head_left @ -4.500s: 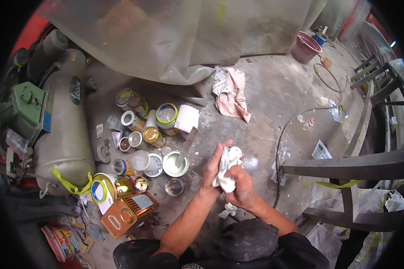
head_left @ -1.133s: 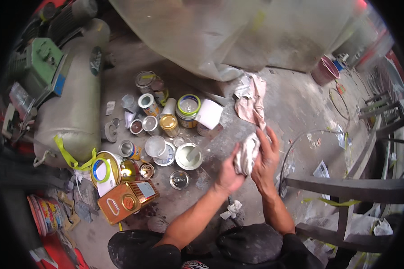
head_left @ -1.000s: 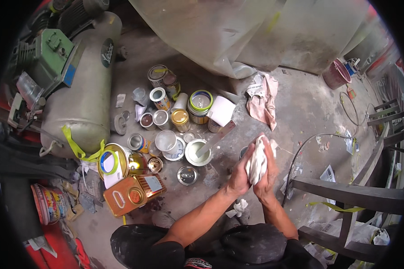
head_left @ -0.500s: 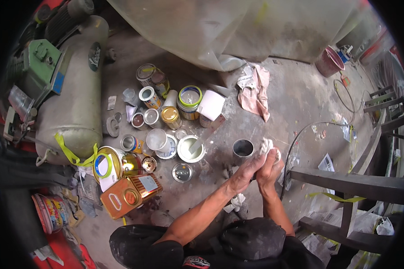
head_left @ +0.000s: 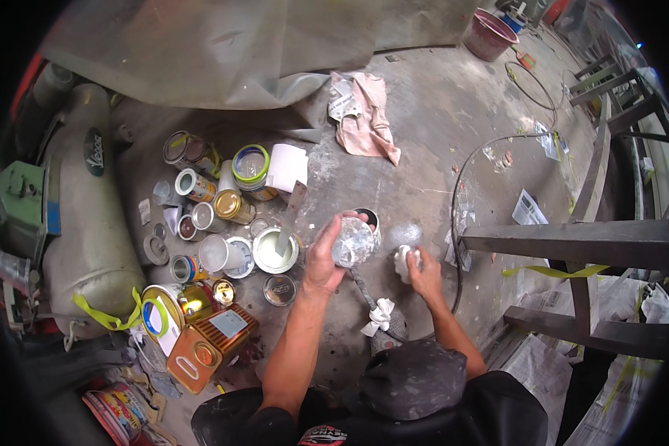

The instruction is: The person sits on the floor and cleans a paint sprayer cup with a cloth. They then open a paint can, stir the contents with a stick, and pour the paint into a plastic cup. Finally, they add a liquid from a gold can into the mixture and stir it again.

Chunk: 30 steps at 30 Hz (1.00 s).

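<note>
My left hand (head_left: 321, 262) is closed round a round, translucent cup-like piece (head_left: 352, 244) smeared with white; its exact kind I cannot tell. My right hand (head_left: 425, 278) grips a crumpled white rag (head_left: 404, 263), apart from that piece. Partly hidden behind my left hand, a dark-inside cup (head_left: 369, 216) stands on the floor. Beyond the rag is a silvery round patch (head_left: 404, 236). Below the hands, a knotted white cloth (head_left: 379, 316) sits by a mottled grey object (head_left: 389, 334). An open can of pale paint (head_left: 275, 253) with a flat stirring stick (head_left: 290, 217) stands left.
Several paint cans and cups cluster left, near a copper-coloured rectangular tin (head_left: 204, 353) and a compressor tank (head_left: 89, 215). A pink cloth (head_left: 368, 123) lies ahead. A hose (head_left: 457, 193) curves right, beside a dark frame (head_left: 565, 241). A maroon bucket (head_left: 490, 36) stands far right.
My hands, together on the white rag before, have parted. The left now holds the round piece; the right keeps the rag. The view has swung right, shifting the surroundings left.
</note>
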### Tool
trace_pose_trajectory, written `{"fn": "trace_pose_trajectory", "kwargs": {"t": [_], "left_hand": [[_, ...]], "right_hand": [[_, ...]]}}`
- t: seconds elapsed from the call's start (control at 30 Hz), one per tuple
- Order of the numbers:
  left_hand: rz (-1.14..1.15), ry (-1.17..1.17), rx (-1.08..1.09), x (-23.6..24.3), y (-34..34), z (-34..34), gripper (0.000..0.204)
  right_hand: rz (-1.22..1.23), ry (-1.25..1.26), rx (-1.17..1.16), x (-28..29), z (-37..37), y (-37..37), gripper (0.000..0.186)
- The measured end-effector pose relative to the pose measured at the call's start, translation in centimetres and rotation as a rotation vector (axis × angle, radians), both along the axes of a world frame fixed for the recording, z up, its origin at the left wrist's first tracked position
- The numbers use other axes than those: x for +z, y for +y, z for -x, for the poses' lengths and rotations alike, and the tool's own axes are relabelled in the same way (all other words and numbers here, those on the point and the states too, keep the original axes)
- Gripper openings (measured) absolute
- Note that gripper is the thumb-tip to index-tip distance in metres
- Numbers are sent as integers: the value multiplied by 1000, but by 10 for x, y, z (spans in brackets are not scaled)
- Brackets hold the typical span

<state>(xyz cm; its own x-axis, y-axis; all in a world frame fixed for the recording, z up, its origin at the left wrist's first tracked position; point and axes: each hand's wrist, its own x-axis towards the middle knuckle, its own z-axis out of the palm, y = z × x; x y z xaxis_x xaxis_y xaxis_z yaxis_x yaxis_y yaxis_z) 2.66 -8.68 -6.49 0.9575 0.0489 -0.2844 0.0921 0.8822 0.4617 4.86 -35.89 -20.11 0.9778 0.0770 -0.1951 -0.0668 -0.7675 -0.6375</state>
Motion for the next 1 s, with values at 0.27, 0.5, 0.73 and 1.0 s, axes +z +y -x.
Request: {"fn": "trace_pose_trajectory", "kwargs": {"t": [0.27, 0.5, 0.73, 1.0], "left_hand": [[-657, 237, 436, -58, -8, -5, 33], [-1363, 366, 191, -57, -1, -47, 36], [-1577, 225, 28, -42, -11, -57, 38], [-1907, -262, -248, -22, -14, -41, 52]], "right_hand": [[-140, 323, 503, 103, 27, 56, 87], [-109, 391, 365, 16, 55, 103, 71], [-139, 454, 248, 7, 64, 119, 53], [-327, 202, 328, -15, 69, 102, 53]]}}
